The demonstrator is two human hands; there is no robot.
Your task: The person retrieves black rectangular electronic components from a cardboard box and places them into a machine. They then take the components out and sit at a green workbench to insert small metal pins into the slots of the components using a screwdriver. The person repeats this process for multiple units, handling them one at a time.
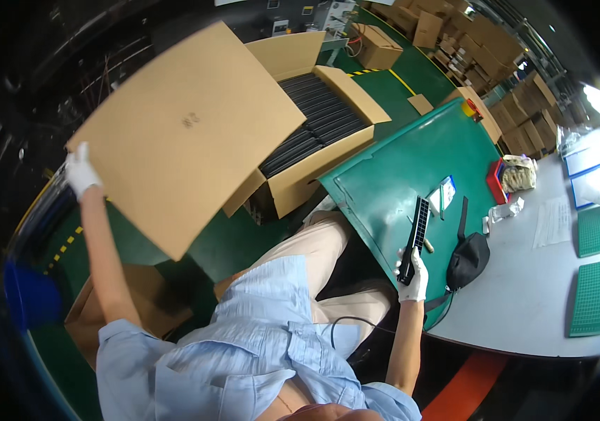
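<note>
a large flat brown cardboard sheet (187, 151) is grasped at its left corner by the white-gloved left hand (82, 172), its breadth extending up and rightward from there; the grip seems to be placed at the edge so that the panel's face is left unobstructed. beyond and between the hands, an open brown cardboard box (314, 177) is filled with close rows of thin black pieces (321, 105), probably stacked tightly so that shifting is limited. whether box and sheet touch cannot be told. a long narrow black slotted strip (420, 221) is clasped near its lower end by the white-gloved right hand (414, 279), over the green tabletop (377, 179), apparently so that most of its length is left exposed. just right of that hand, a rounded black pouch (470, 259) is laid, likely for easy reach.
</note>
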